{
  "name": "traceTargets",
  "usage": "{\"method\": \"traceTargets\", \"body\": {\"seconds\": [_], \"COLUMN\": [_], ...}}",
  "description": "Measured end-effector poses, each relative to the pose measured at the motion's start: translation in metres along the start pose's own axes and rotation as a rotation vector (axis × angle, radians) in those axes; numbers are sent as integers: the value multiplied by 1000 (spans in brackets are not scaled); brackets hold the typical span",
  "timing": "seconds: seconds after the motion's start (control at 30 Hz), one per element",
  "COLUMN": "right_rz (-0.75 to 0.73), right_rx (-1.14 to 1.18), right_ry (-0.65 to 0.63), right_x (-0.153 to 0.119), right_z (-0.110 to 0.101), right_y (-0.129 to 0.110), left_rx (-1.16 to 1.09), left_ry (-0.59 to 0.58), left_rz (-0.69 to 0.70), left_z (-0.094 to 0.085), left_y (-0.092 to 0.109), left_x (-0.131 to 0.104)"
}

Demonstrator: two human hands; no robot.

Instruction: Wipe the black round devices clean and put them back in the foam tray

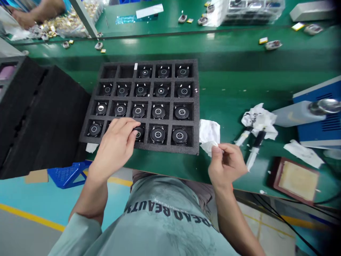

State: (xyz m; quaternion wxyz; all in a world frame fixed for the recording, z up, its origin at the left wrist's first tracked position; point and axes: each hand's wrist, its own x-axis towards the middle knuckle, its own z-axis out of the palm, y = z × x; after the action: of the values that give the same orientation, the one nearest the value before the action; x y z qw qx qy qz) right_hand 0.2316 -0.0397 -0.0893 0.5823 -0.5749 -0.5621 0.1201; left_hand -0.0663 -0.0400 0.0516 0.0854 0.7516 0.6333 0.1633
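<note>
A black foam tray (197,106) with square compartments holds several round black watch bodies, undersides up. My left hand (115,144) is over the front row, thumb and fingertips closed at the edge of a watch body (139,133) in one compartment. The compartment to the left of it is mostly hidden by that hand. Two compartments at the back left hold no watch. Just right of the tray, my right hand (227,163) pinches a crumpled white wipe (210,146) between thumb and finger. Another piece of white wipe (209,131) lies flat behind it.
Stacked black foam trays (39,113) stand at left. Rightward are two syringes (255,149), crumpled stained wipes (259,119), a bottle (298,113), a blue box (319,128) and a sponge dish (297,179). Small parts (273,44) lie behind. Another person's hand (23,18) is at back left.
</note>
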Motion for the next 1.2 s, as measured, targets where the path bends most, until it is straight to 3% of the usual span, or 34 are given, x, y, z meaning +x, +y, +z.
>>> {"method": "traceTargets", "body": {"seconds": [0.17, 0.43, 0.57, 0.67, 0.73, 0.83, 0.93, 1.0, 1.1, 1.2], "right_rz": [-19, -180, -123, -12, 38, 60, 96, 134, 149, 144], "right_rx": [-43, -187, -193, -183, -222, -366, -511, -696, -889, -957], "right_ry": [23, 63, 90, 38, 23, 143, 255, 240, 133, -42], "right_x": [-20, -25, -26, -15, 6, 59, 122, 160, 199, 215], "right_z": [2, 2, 6, -1, -15, -52, -93, -108, -108, -95], "right_y": [1, 8, 3, -5, -4, 15, 48, 68, 85, 89], "left_rx": [26, 175, 64, -68, -126, -269, -654, -973, -1273, -1372], "left_ry": [155, -60, -66, -24, 5, 110, 241, 229, 152, 99], "left_rz": [3, 38, 67, 86, 51, -91, -210, -252, -297, -325], "left_z": [14, 26, 27, 27, 27, 30, 35, 39, 46, 52], "left_y": [0, 33, 34, 31, 29, 29, 35, 42, 54, 60], "left_x": [0, 18, 21, 17, 13, 13, 24, 36, 53, 58]}}
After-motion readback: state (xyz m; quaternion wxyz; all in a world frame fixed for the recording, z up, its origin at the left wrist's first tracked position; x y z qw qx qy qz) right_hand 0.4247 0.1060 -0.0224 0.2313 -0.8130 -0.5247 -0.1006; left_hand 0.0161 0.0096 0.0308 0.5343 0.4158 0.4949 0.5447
